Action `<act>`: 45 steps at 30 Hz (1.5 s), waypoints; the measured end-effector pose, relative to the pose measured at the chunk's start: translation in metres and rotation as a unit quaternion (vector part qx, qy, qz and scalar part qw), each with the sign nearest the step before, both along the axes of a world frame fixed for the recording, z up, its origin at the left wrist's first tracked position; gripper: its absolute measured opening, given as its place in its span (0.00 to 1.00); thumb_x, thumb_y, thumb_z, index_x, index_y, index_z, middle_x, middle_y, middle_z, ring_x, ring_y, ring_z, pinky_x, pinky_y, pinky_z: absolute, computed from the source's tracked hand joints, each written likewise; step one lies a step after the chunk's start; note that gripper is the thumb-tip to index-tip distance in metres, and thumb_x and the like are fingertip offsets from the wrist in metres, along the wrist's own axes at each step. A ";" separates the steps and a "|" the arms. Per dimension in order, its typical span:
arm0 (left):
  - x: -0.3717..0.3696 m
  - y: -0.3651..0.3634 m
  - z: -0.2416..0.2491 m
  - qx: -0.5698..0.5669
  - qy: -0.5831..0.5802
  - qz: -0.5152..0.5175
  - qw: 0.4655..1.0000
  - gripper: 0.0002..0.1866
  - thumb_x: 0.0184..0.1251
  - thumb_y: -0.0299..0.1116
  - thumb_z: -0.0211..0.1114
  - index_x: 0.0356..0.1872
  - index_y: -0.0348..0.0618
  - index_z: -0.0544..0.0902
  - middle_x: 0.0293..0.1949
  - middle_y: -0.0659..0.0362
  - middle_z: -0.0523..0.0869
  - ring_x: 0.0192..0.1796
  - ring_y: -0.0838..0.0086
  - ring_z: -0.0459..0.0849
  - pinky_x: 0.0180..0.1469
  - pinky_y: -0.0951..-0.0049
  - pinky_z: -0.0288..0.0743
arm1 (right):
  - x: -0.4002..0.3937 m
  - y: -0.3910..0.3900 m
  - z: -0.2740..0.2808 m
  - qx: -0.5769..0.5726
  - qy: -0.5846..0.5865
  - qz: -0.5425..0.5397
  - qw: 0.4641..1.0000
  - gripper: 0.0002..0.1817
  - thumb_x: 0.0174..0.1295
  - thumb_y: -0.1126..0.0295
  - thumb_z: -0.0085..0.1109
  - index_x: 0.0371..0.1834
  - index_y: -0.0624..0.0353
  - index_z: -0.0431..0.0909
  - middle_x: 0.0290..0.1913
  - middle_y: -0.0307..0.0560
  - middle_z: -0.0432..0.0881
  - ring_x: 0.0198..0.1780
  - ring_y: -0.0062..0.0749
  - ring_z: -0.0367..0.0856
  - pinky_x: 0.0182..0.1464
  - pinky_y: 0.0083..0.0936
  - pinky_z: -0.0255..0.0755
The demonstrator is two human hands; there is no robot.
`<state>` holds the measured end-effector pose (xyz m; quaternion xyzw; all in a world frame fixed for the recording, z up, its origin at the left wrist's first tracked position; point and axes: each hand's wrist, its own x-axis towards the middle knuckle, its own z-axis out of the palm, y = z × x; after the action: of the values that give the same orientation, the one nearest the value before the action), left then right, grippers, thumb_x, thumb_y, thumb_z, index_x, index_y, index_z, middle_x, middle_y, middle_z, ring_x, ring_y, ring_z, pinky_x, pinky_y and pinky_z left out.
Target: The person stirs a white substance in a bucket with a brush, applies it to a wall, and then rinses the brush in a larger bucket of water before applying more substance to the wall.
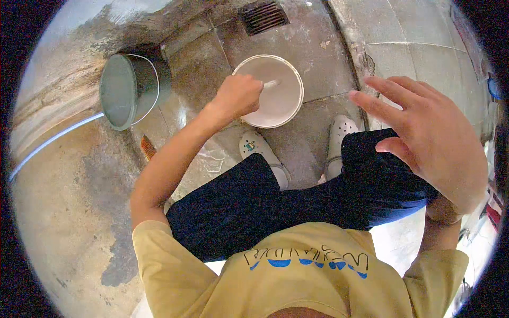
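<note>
My left hand (pixel 239 96) is closed in a fist over the near-left rim of a round white bucket (pixel 303 95). A short pale rod-like thing (pixel 272 84) sticks out of this fist toward the middle of the bucket; I cannot tell what kind it is. Cloudy greyish liquid (pixel 281 103) shows inside the bucket. Off to the right, my right hand (pixel 424 124) is raised above my knee, fingers spread and holding nothing.
A dark bucket (pixel 143 87) with a wire handle stands by the wall at left, a pale blue hose (pixel 58 137) running to it. An orange-brown bristly object (pixel 147 147) lies nearby. A floor drain grate (pixel 265 17) is beyond. My clogs (pixel 260 148) flank the white bucket's near side.
</note>
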<state>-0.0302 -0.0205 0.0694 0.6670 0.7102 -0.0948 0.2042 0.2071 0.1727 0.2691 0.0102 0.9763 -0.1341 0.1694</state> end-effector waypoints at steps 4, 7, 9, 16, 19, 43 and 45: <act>0.015 0.006 -0.014 0.015 0.008 -0.001 1.000 0.06 0.49 0.29 0.59 0.23 0.41 0.84 0.23 0.47 0.84 0.29 0.54 0.85 0.30 0.56 0.79 | 0.000 -0.001 0.002 0.005 -0.009 0.000 1.000 0.32 0.48 0.62 0.59 0.62 0.53 0.69 0.60 0.50 0.73 0.57 0.50 0.72 0.58 0.41 0.68; 0.022 0.012 -0.039 0.032 0.017 -0.016 0.999 0.07 0.53 0.29 0.57 0.23 0.42 0.84 0.23 0.48 0.84 0.29 0.55 0.85 0.30 0.57 0.79 | 0.001 -0.005 0.002 0.009 -0.004 -0.002 1.000 0.33 0.48 0.62 0.59 0.62 0.53 0.69 0.60 0.50 0.73 0.58 0.50 0.72 0.58 0.41 0.69; 0.027 0.017 -0.045 0.042 -0.016 -0.042 0.998 0.06 0.49 0.31 0.60 0.24 0.41 0.83 0.26 0.47 0.84 0.31 0.53 0.85 0.32 0.55 0.79 | 0.001 -0.006 0.002 0.011 0.006 -0.007 1.000 0.33 0.48 0.61 0.59 0.62 0.53 0.69 0.60 0.50 0.73 0.58 0.50 0.72 0.58 0.41 0.69; 0.029 0.007 -0.046 -0.020 -0.078 -0.097 0.992 0.05 0.46 0.31 0.63 0.24 0.42 0.83 0.29 0.46 0.84 0.33 0.52 0.85 0.35 0.54 0.79 | -0.007 -0.006 0.010 -0.004 -0.038 -0.008 0.999 0.33 0.48 0.63 0.60 0.62 0.53 0.69 0.60 0.51 0.73 0.58 0.49 0.72 0.58 0.40 0.69; 0.020 0.012 -0.035 -0.090 -0.045 -0.087 0.991 0.07 0.46 0.31 0.64 0.26 0.41 0.83 0.30 0.45 0.84 0.33 0.51 0.84 0.36 0.54 0.80 | -0.011 -0.005 0.013 -0.010 -0.064 -0.012 0.998 0.33 0.48 0.65 0.61 0.62 0.53 0.69 0.60 0.51 0.73 0.58 0.49 0.72 0.58 0.39 0.69; 0.003 0.018 -0.035 -0.001 -0.007 -0.068 0.998 0.07 0.46 0.28 0.62 0.26 0.38 0.84 0.26 0.46 0.85 0.30 0.52 0.85 0.31 0.56 0.81 | -0.095 -0.018 -0.148 -0.130 -0.142 0.025 0.981 0.19 0.66 0.66 0.51 0.54 0.69 0.66 0.39 0.71 0.79 0.40 0.61 0.81 0.45 0.46 0.74; 0.008 0.021 -0.043 0.027 -0.017 -0.105 0.994 0.06 0.45 0.27 0.61 0.26 0.38 0.84 0.26 0.46 0.84 0.30 0.53 0.86 0.31 0.56 0.81 | -0.102 -0.021 -0.160 -0.147 -0.233 0.040 0.960 0.17 0.67 0.66 0.49 0.50 0.70 0.68 0.38 0.67 0.81 0.35 0.53 0.84 0.37 0.41 0.78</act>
<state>-0.0223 0.0000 0.0266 0.7448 0.6349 -0.0847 0.1871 0.1054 0.1520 0.1087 -0.0228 0.8787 -0.2636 0.3973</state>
